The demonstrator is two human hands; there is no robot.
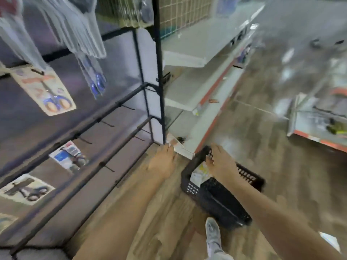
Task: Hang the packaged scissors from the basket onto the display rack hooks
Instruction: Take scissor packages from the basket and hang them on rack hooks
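Several packaged scissors [56, 102] are already hung on the display rack [120, 107] at frame left; more remain in the basket [221, 199], lower centre. A package [181, 147] is pinched by the left hand [163, 162]; the right hand [219, 160], fingers loosely spread, is held over the basket.

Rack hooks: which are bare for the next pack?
Bare hooks run along the middle rail right of the blue-handled pack, and along the lower rail. Crowded at the top left, where clear packs overlap.
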